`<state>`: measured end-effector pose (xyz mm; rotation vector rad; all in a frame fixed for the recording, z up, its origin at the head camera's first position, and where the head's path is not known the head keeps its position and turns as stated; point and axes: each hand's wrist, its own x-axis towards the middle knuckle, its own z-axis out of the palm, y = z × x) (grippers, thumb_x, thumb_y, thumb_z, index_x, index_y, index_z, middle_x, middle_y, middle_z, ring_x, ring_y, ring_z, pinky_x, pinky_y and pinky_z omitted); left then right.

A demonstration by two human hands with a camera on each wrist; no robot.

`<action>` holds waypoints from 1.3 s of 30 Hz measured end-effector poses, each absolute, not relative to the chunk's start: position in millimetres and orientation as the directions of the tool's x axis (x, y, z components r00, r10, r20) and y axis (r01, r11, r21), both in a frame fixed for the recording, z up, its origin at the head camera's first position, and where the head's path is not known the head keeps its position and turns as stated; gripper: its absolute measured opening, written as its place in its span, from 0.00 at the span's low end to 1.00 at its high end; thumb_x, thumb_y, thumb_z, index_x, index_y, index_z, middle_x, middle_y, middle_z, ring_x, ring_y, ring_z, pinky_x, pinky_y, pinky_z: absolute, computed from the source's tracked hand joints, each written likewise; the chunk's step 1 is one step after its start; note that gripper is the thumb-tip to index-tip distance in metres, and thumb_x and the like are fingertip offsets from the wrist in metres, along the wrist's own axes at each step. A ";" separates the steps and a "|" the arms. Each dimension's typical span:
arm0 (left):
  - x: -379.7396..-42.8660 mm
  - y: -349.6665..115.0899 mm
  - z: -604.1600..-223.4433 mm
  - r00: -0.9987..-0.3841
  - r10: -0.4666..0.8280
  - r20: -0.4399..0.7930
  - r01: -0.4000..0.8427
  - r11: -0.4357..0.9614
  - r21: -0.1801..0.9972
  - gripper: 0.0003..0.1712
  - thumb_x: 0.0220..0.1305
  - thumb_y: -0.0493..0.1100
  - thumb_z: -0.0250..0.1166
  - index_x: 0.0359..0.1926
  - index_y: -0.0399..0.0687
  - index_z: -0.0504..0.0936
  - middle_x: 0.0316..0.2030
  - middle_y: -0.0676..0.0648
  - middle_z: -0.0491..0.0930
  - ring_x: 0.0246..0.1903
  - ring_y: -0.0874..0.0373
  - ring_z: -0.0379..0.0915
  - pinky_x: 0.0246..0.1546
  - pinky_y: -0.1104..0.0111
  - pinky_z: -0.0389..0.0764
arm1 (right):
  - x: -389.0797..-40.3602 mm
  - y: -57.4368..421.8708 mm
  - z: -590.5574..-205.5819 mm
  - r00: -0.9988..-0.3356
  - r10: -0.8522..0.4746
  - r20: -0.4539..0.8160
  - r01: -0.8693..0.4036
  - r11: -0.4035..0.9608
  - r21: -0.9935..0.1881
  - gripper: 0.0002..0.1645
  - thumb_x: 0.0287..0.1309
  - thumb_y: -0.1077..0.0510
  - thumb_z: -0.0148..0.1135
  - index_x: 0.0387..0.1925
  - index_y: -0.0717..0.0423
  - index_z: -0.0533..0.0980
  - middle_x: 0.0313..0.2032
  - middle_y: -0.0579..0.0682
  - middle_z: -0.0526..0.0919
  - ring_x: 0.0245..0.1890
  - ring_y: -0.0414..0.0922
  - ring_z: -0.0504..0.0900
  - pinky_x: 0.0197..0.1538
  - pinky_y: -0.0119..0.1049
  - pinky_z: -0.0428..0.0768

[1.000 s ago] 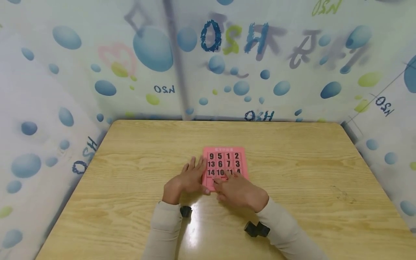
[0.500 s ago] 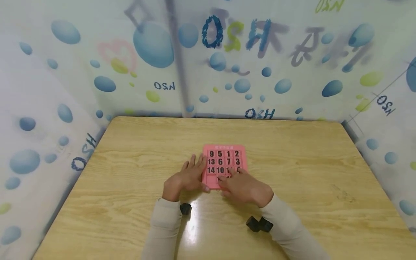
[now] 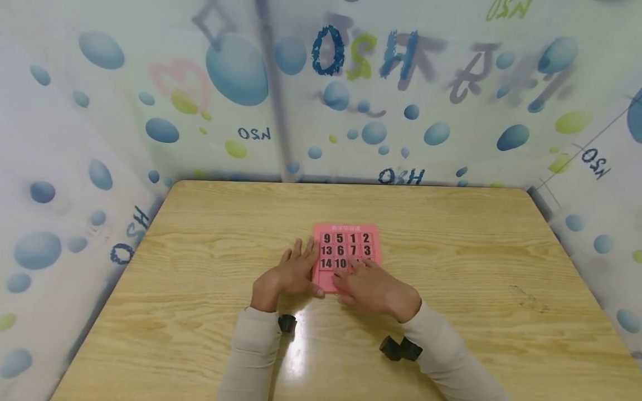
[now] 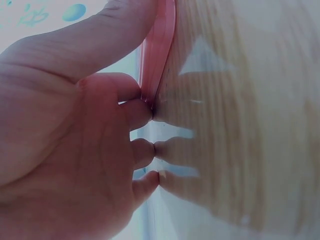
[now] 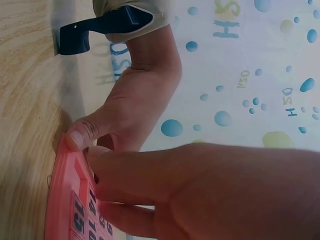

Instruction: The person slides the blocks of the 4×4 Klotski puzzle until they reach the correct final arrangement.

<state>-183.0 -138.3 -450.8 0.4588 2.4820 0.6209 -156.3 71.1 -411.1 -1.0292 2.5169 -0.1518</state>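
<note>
A pink sliding number puzzle (image 3: 345, 227) lies on the table, its top rows reading 9, 5, 1, 2 and 13, 6, 7, 3. My left hand (image 3: 288, 275) rests along its left side with fingers spread, the thumb at the near left corner. In the left wrist view the fingertips touch the table beside the pink frame (image 4: 159, 55). My right hand (image 3: 373, 288) lies over the near right part, fingertips on the tiles and covering several. A vacant slot (image 3: 326, 280) shows at the near left. The 15 tile (image 5: 78, 218) appears in the right wrist view.
The wooden table (image 3: 225, 223) extends around the puzzle and ends at a bubble-patterned backdrop (image 3: 321, 128) at the back and sides. Black devices (image 3: 400, 348) are worn at both wrists, the right one close over the table.
My right fingers have slid right along the bottom row, away from the near left corner, then shifted slightly back left. The left hand has stayed at the puzzle's left side.
</note>
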 end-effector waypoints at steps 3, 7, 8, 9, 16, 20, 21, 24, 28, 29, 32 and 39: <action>-182.4 -138.0 -451.7 -0.796 0.445 -0.411 0.201 0.834 0.514 0.66 0.56 0.56 0.72 0.79 0.41 0.36 0.78 0.40 0.30 0.76 0.39 0.19 0.76 0.48 0.32 | -156.1 68.1 -414.3 -0.640 -0.714 -0.284 -0.666 0.700 -0.258 0.31 0.71 0.47 0.54 0.70 0.53 0.68 0.72 0.53 0.66 0.74 0.62 0.57 0.73 0.62 0.56; -181.3 -138.1 -452.4 -0.795 0.447 -0.409 0.206 0.834 0.511 0.66 0.56 0.56 0.72 0.78 0.41 0.37 0.78 0.40 0.30 0.76 0.39 0.19 0.76 0.47 0.32 | -156.1 60.8 -418.4 -0.650 -0.720 -0.242 -0.669 0.694 -0.267 0.32 0.72 0.46 0.52 0.72 0.54 0.65 0.73 0.52 0.63 0.74 0.63 0.56 0.72 0.62 0.57; -180.8 -138.2 -452.3 -0.797 0.445 -0.408 0.203 0.834 0.513 0.66 0.56 0.55 0.72 0.78 0.40 0.37 0.78 0.40 0.30 0.76 0.39 0.19 0.76 0.47 0.32 | -156.2 58.8 -419.1 -0.655 -0.718 -0.236 -0.667 0.696 -0.267 0.32 0.73 0.46 0.52 0.72 0.55 0.65 0.73 0.52 0.64 0.74 0.63 0.56 0.72 0.62 0.57; -180.4 -138.3 -452.2 -0.797 0.442 -0.412 0.198 0.836 0.512 0.66 0.56 0.55 0.73 0.78 0.41 0.37 0.78 0.41 0.30 0.76 0.39 0.18 0.76 0.47 0.32 | -156.7 56.8 -420.1 -0.659 -0.716 -0.231 -0.665 0.698 -0.266 0.32 0.73 0.46 0.51 0.72 0.55 0.65 0.73 0.52 0.64 0.74 0.63 0.56 0.72 0.62 0.57; -178.8 -138.3 -454.8 -0.788 0.451 -0.419 0.193 0.827 0.528 0.65 0.57 0.56 0.72 0.79 0.41 0.37 0.78 0.41 0.31 0.76 0.39 0.18 0.76 0.46 0.31 | -158.2 49.2 -428.4 -0.682 -0.692 -0.238 -0.636 0.721 -0.275 0.33 0.74 0.45 0.48 0.73 0.54 0.62 0.73 0.52 0.62 0.74 0.61 0.55 0.74 0.60 0.54; -179.1 -139.1 -455.2 -0.795 0.441 -0.417 0.192 0.834 0.517 0.65 0.57 0.56 0.72 0.79 0.42 0.37 0.78 0.41 0.31 0.76 0.39 0.19 0.76 0.47 0.31 | -159.7 47.0 -432.3 -0.686 -0.686 -0.242 -0.636 0.727 -0.257 0.33 0.74 0.44 0.48 0.74 0.54 0.62 0.73 0.51 0.62 0.75 0.60 0.55 0.74 0.60 0.54; -179.0 -139.3 -455.0 -0.797 0.437 -0.416 0.188 0.836 0.516 0.65 0.56 0.56 0.72 0.79 0.42 0.37 0.78 0.41 0.31 0.76 0.39 0.19 0.76 0.47 0.31 | -160.0 46.3 -432.7 -0.686 -0.685 -0.243 -0.636 0.728 -0.256 0.33 0.74 0.44 0.48 0.73 0.54 0.62 0.73 0.51 0.62 0.75 0.60 0.54 0.74 0.60 0.54; -179.1 -140.3 -454.2 -0.799 0.430 -0.420 0.182 0.839 0.512 0.66 0.56 0.56 0.72 0.79 0.43 0.37 0.78 0.41 0.31 0.76 0.40 0.18 0.76 0.47 0.31 | -161.2 44.4 -434.2 -0.687 -0.682 -0.249 -0.634 0.731 -0.253 0.32 0.74 0.44 0.48 0.72 0.54 0.64 0.73 0.51 0.63 0.75 0.60 0.54 0.74 0.61 0.54; -178.6 -141.2 -453.9 -0.799 0.431 -0.419 0.180 0.837 0.516 0.66 0.55 0.56 0.73 0.79 0.42 0.37 0.78 0.41 0.31 0.76 0.39 0.19 0.76 0.47 0.31 | -161.3 42.8 -434.9 -0.687 -0.680 -0.257 -0.639 0.733 -0.233 0.31 0.74 0.44 0.48 0.71 0.52 0.66 0.73 0.50 0.64 0.75 0.59 0.55 0.74 0.61 0.55; -178.5 -141.2 -453.9 -0.799 0.430 -0.421 0.179 0.837 0.517 0.66 0.55 0.56 0.73 0.79 0.42 0.37 0.78 0.41 0.31 0.76 0.40 0.19 0.76 0.47 0.31 | -161.1 42.7 -434.7 -0.686 -0.681 -0.255 -0.642 0.732 -0.229 0.31 0.74 0.44 0.48 0.71 0.52 0.67 0.72 0.50 0.65 0.75 0.60 0.55 0.74 0.61 0.56; -178.5 -141.2 -453.6 -0.795 0.430 -0.428 0.183 0.842 0.507 0.66 0.56 0.57 0.72 0.79 0.43 0.37 0.78 0.41 0.30 0.76 0.40 0.18 0.76 0.47 0.31 | -160.8 42.7 -434.0 -0.683 -0.684 -0.256 -0.646 0.729 -0.227 0.31 0.74 0.43 0.47 0.71 0.52 0.67 0.72 0.50 0.65 0.75 0.60 0.56 0.73 0.61 0.56; -181.4 -140.4 -452.2 -0.801 0.437 -0.409 0.207 0.844 0.496 0.66 0.56 0.59 0.72 0.79 0.42 0.36 0.78 0.41 0.30 0.76 0.39 0.18 0.76 0.48 0.32 | -160.4 42.9 -429.8 -0.691 -0.678 -0.250 -0.640 0.735 -0.224 0.32 0.73 0.42 0.48 0.70 0.52 0.68 0.70 0.51 0.68 0.74 0.59 0.59 0.73 0.60 0.57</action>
